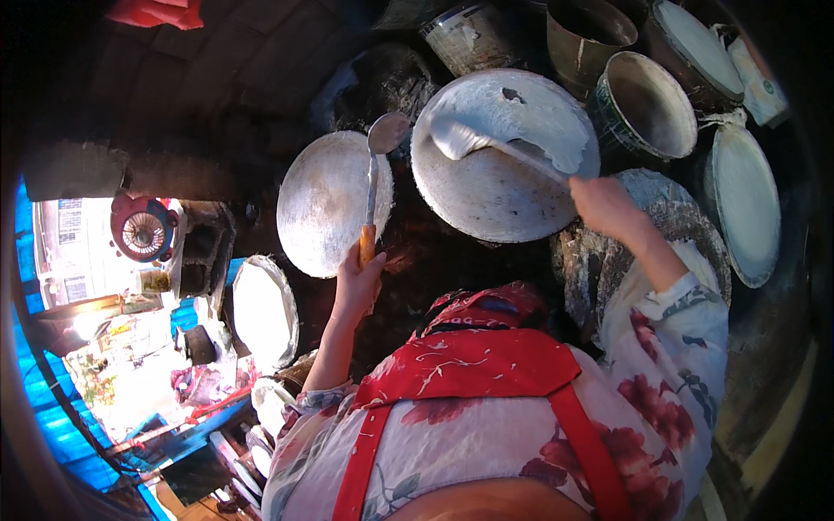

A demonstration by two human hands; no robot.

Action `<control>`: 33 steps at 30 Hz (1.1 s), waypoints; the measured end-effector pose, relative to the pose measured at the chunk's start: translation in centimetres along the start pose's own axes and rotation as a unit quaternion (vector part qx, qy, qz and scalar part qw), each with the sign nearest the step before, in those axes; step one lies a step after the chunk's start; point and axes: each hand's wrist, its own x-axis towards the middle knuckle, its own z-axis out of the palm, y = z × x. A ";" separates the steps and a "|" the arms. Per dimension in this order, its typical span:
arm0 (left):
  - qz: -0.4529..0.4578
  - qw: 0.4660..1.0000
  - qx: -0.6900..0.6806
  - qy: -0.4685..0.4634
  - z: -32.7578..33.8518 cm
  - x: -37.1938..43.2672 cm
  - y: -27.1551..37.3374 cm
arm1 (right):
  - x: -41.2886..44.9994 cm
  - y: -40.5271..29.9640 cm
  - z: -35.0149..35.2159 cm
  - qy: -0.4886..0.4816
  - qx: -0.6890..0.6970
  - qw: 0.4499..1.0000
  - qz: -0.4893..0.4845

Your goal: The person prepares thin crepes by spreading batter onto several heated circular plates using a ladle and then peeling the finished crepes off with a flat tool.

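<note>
My left hand [357,280] grips a long ladle [372,185] by its orange handle, bowl end up. The ladle crosses over a round pale metal pan [322,202], apart from or touching it, I cannot tell. In my right hand [606,205] is a thin stick-like tool [531,161], which reaches across a larger round griddle [485,195]. A thin white sheet [547,117] covers the griddle's far part, with a small hole near its top. At the tool's far end, a blurred white fold [456,138] hides the tip.
Beyond the griddle stand a stained bucket [466,42], a dark pot [586,39] and a white-rimmed pot [648,104]. Pale cloth-like round covers [746,205] line the right side. Crusted blocks [589,273] sit below my right forearm. Leftward are a small fan [143,231] and a white round tray [264,312].
</note>
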 end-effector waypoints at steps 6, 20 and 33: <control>-0.002 1.000 0.007 0.002 1.0 0.4 1.4 | 7.8 3.8 -0.1 0.068 0.013 0.996 -0.048; 0.207 0.928 0.304 -0.067 -2.1 -3.4 -6.3 | -12.5 -2.8 7.8 0.025 0.081 0.995 0.044; 0.127 0.986 -0.054 -0.095 -6.5 -1.1 -4.9 | -5.5 -23.7 19.4 0.273 0.277 0.912 0.131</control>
